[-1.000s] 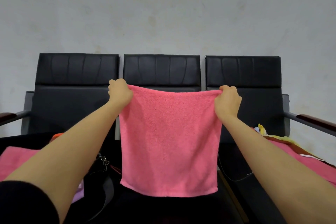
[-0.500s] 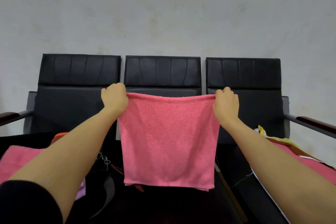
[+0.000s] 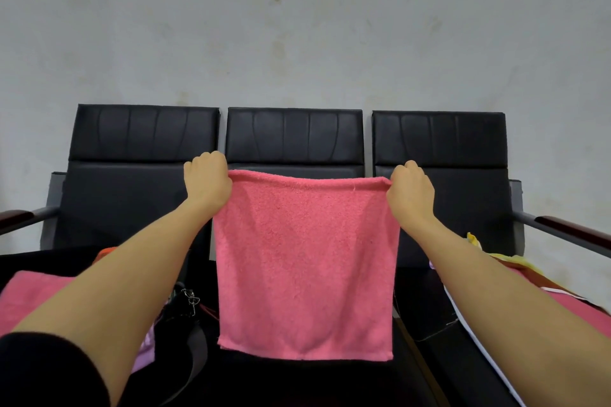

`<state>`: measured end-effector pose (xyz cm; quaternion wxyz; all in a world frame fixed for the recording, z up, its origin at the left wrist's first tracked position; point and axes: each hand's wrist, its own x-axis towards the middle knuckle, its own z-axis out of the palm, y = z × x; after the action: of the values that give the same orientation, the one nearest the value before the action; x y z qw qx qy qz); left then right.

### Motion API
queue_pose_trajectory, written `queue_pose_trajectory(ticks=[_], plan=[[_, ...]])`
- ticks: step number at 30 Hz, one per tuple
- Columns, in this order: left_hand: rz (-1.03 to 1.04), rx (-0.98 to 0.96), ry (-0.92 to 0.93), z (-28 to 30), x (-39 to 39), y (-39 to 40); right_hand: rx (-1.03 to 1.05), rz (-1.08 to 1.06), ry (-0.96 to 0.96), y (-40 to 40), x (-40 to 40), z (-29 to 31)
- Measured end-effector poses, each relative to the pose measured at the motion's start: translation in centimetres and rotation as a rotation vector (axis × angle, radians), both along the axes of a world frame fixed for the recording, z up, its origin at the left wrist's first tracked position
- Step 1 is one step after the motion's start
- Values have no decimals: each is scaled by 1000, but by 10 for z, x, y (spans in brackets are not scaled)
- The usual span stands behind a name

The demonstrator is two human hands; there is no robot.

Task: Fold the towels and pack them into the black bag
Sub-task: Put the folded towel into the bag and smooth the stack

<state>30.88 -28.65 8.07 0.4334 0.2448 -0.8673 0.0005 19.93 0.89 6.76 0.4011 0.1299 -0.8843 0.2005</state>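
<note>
Pink terry towel [image 3: 305, 268] held up taut by its two top corners, hanging flat in front of the middle seat of a black three-seat bench [image 3: 294, 135], lower hem just above the seat. Left hand [image 3: 206, 180] curled tight on the left corner, right hand [image 3: 411, 192] curled tight on the right. Black bag [image 3: 185, 334] low left, beside another pink towel [image 3: 29, 297]; more pink cloth [image 3: 575, 304] at right.
</note>
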Motion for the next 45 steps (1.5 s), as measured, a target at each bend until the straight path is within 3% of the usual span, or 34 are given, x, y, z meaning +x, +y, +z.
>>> queue_pose_trajectory(ticks=[5, 12, 16, 19, 24, 26, 31, 37, 42, 45], plan=[[-18, 57, 7, -15, 1, 6, -243, 72, -143, -3, -9, -14], [-28, 142, -91, -58, -14, 2, -177, 117, -304, -6, -28, -55], [-76, 275, -91, -80, -29, -3, -308, 193, -372, -14, -53, -73], [-155, 467, -19, -94, -48, -11, -459, 277, -388, -21, -69, -84], [-436, 960, 221, -100, -92, -22, -769, 392, -474, -42, -93, -87], [-538, 1046, 282, -94, -107, -27, -874, 414, -486, -51, -105, -83], [-625, 960, 396, -73, -126, -35, -1051, 541, -405, -64, -117, -61], [-698, 910, 526, -83, -118, -27, -1099, 655, -326, -61, -104, -60], [-629, 1032, 560, -139, -94, -3, -1089, 637, -433, -42, -77, -102], [-408, 1054, 440, -173, -75, 10, -1071, 538, -496, -31, -63, -128]])
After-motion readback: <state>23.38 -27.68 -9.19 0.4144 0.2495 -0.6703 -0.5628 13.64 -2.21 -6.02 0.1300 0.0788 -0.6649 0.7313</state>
